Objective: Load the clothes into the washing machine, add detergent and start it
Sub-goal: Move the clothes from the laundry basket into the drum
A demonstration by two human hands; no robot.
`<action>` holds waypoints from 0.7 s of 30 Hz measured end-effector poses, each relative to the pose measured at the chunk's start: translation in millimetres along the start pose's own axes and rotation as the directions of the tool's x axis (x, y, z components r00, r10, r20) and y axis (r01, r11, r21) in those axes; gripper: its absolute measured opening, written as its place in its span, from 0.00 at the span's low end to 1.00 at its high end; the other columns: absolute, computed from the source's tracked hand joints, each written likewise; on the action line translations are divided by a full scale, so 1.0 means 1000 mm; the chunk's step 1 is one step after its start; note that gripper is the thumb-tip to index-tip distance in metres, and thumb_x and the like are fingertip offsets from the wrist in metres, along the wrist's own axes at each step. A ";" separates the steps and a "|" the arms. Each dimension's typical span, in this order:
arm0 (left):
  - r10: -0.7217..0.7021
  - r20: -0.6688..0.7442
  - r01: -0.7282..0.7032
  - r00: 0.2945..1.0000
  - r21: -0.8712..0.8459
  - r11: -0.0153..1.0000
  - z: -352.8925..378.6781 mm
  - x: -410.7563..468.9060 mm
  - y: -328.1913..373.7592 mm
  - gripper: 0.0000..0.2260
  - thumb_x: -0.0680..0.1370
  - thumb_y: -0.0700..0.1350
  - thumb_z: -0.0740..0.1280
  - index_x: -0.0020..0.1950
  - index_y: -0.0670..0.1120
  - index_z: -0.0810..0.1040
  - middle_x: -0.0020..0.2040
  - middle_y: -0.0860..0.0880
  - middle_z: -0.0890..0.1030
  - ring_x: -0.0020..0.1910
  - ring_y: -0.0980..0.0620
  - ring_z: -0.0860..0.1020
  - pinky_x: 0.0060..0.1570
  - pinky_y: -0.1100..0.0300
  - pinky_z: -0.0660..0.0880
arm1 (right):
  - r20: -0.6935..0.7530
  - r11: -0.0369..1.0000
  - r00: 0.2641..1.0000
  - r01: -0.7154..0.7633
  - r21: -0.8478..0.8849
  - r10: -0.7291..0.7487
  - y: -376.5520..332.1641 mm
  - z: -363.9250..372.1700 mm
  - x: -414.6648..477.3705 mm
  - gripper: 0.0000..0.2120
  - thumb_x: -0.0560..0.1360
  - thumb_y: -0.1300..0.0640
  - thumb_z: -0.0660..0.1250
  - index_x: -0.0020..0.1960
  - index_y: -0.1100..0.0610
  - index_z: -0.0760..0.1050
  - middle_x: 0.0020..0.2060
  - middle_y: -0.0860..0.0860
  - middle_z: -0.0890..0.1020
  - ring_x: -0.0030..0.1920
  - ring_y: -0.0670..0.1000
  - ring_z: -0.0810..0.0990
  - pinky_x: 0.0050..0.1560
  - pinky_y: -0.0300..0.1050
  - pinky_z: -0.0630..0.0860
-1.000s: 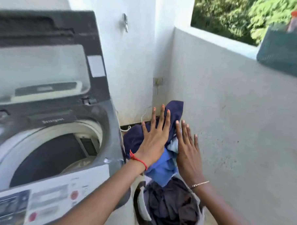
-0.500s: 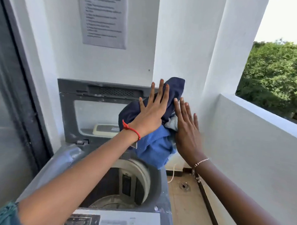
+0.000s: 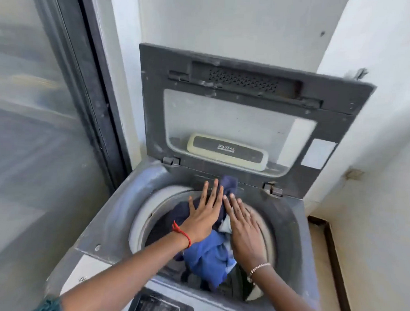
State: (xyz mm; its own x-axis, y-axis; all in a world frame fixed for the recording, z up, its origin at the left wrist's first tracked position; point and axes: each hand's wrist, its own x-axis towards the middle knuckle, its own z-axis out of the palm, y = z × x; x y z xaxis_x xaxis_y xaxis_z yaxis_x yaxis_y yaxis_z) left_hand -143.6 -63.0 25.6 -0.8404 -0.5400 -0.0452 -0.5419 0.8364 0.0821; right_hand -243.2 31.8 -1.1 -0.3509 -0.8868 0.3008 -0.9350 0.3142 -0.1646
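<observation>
Pressing a bundle of clothes (image 3: 208,254) between flat palms, the left hand (image 3: 203,217) and right hand (image 3: 243,230) hold it over the drum opening of the washing machine (image 3: 117,212), fingers straight rather than curled round the cloth. The bundle lies between the two hands, its blue folds hanging into the opening. A navy end pokes up past the fingertips toward the raised lid (image 3: 236,123) behind the opening.
</observation>
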 end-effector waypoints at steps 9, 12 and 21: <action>-0.091 0.393 0.073 0.915 0.062 0.995 0.149 0.051 -0.057 0.41 0.75 0.31 0.60 0.74 0.44 0.32 0.74 0.45 0.30 0.73 0.43 0.32 0.66 0.31 0.44 | 0.487 0.995 0.872 0.083 -0.061 -0.043 0.013 0.160 0.026 0.27 0.68 0.58 0.51 0.64 0.54 0.72 0.59 0.47 0.79 0.56 0.47 0.80 0.52 0.50 0.78; -0.084 0.513 0.069 0.855 0.048 0.996 0.172 0.062 -0.068 0.44 0.75 0.40 0.65 0.74 0.44 0.31 0.74 0.46 0.28 0.73 0.43 0.31 0.66 0.31 0.40 | 0.613 0.973 0.789 0.170 -0.155 -0.041 0.019 0.194 0.026 0.26 0.80 0.59 0.49 0.76 0.55 0.46 0.76 0.46 0.50 0.75 0.47 0.52 0.73 0.53 0.50; -0.048 0.585 0.018 0.809 0.057 0.998 0.179 0.071 -0.073 0.58 0.67 0.65 0.70 0.73 0.44 0.29 0.74 0.47 0.29 0.73 0.46 0.30 0.68 0.33 0.37 | 0.705 0.972 0.707 0.123 -0.198 0.054 0.029 0.191 0.035 0.37 0.79 0.42 0.52 0.74 0.55 0.32 0.75 0.48 0.40 0.75 0.47 0.40 0.74 0.51 0.41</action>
State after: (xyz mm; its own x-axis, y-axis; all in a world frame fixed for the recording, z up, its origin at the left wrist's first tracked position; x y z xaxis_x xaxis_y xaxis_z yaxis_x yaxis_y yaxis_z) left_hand -164.6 -145.1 -161.7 -0.6581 -0.4226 -0.6232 -0.5566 0.8304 0.0247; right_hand -272.6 -55.2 -174.1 -0.2622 -0.8489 -0.4589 -0.9627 0.2632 0.0632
